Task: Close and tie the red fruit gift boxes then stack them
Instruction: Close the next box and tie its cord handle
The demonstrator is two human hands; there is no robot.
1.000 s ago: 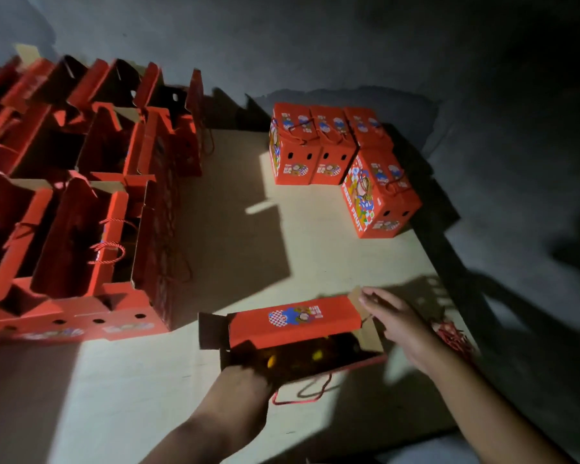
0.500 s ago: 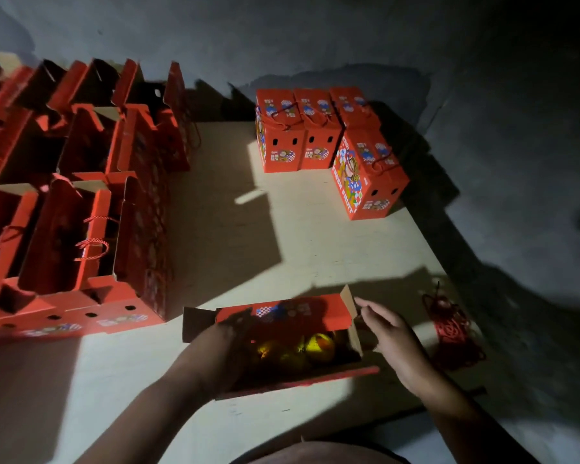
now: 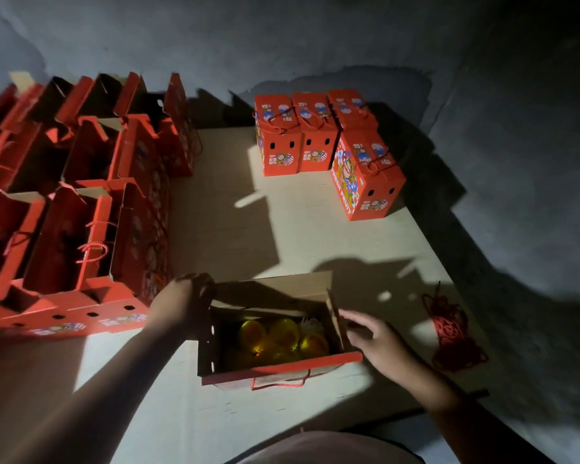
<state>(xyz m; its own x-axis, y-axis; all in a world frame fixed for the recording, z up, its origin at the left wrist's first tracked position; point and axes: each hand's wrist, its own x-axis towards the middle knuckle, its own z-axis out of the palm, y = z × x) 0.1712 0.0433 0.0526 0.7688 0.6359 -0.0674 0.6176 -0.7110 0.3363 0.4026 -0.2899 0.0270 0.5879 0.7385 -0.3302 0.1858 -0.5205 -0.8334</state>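
Head view: the open box [image 3: 275, 333], at 6 o'clock on the tabletop [image 3: 315, 236], now shows its fruit [image 3: 282, 336] since the red lid was lifted. Left hand [image 3: 185, 304] grips the left flap; right hand [image 3: 379, 339] rests open beside it, so closing starts again.

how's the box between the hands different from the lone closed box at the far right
The box between the hands is open on top, its flaps up and yellow fruit showing inside; the far right box is shut, nothing inside visible. The near box's red cord handle hangs loose down its front; the far box's cord lies across its closed lid. The near box sits in shadow, the far one in light. Both are red cardboard with round holes.
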